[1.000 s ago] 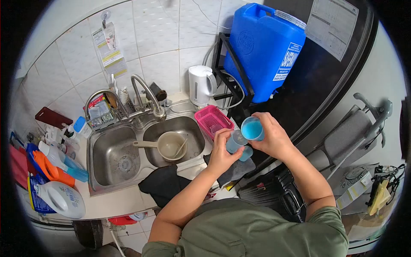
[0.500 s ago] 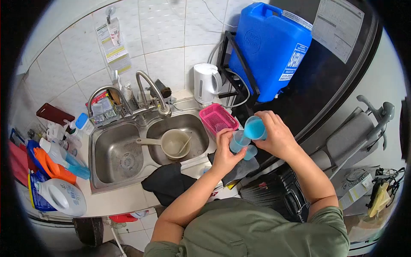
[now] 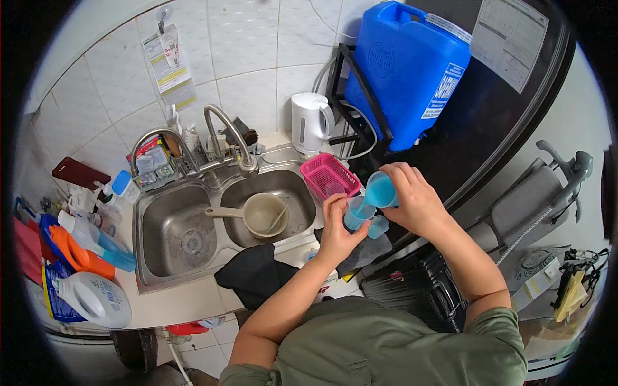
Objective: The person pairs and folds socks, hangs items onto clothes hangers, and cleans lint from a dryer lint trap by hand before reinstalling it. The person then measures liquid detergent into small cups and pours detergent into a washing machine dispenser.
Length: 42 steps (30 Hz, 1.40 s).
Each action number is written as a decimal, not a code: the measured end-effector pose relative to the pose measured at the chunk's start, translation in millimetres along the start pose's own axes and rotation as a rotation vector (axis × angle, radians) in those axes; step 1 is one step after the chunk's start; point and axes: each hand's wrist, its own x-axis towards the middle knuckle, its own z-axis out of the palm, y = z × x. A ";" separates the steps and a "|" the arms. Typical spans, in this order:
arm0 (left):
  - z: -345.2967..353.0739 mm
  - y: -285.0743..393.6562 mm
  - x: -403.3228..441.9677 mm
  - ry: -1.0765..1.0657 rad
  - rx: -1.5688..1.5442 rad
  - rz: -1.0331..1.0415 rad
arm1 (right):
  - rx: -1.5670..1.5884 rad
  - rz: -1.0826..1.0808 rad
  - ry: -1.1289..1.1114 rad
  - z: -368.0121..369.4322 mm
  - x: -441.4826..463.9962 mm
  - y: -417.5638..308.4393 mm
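Observation:
My right hand (image 3: 412, 198) grips a clear cup (image 3: 381, 190) of blue liquid, tilted to the left. Its rim hangs over a second clear cup (image 3: 356, 214), and blue liquid runs down into that one. Fingers of my left hand (image 3: 338, 233) are wrapped round this lower cup, which holds some blue liquid. A third, smaller cup (image 3: 378, 226) with a bluish tint stands just right of it, close to my left fingertips. Beneath them lies a dark grey cloth (image 3: 367, 252). A pink basket (image 3: 329, 175) sits behind the cups.
Left is a double sink (image 3: 187, 235) with a beige dipper (image 3: 262, 215) in its right basin. A black cloth (image 3: 254, 275) lies on the counter's front edge. A white kettle (image 3: 311, 122) and big blue water container (image 3: 409, 71) stand behind. Several detergent bottles (image 3: 96, 297) crowd the far left.
The upper cup is tipped slightly further, and the blue liquid in the lower cup looks higher. Both hands keep nearly the same place. The view has shifted a little.

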 end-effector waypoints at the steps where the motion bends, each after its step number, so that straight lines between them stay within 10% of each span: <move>1: -1.1 0.1 -0.1 -0.025 -0.012 -0.006 | -0.008 -0.001 -0.001 0.4 -0.1 -0.6; 24: -25.0 6.1 -7.8 -0.102 0.023 -0.032 | 0.142 0.285 0.098 46.4 -29.6 -14.0; 29: -31.9 6.5 -4.0 -0.128 -0.332 -0.180 | 0.671 0.607 0.115 94.6 -64.5 -7.3; 42: -44.1 -85.4 24.8 -0.720 -0.079 -0.566 | 0.531 0.606 0.300 236.5 -135.2 -8.1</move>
